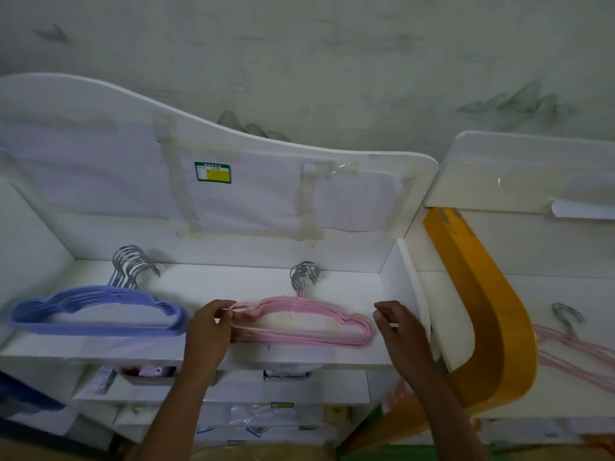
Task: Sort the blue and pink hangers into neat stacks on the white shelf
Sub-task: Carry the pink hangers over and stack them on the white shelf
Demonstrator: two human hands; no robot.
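Far left, the shelf's [199,284] side wall rises, and right beside it the blue stack [96,311] lies flat, its left tip close to that wall, its long bar near the front lip. Its steel hooks [133,264] fan out toward the back panel, not quite lined up. A strip of bare white board separates blue from pink. Into that gap comes the left hand [208,331], fingers curled round the left end of the pink stack [299,324], thumb on top, pinching the layered tips together. The pink stack sits right of centre, bars nearly flush, hooks [304,274] bunched tight and touching the back panel. Its right tip stops just short of the right hand [397,324], which hovers with fingers loosely bent, gripping nothing, a sliver of shelf showing between fingertips and hanger. Behind that hand, the right side wall closes things in; little room there. Past it, a yellow curved board [482,311], then more pink hangers [572,354] lying loose on the next unit, apart from the stacks.
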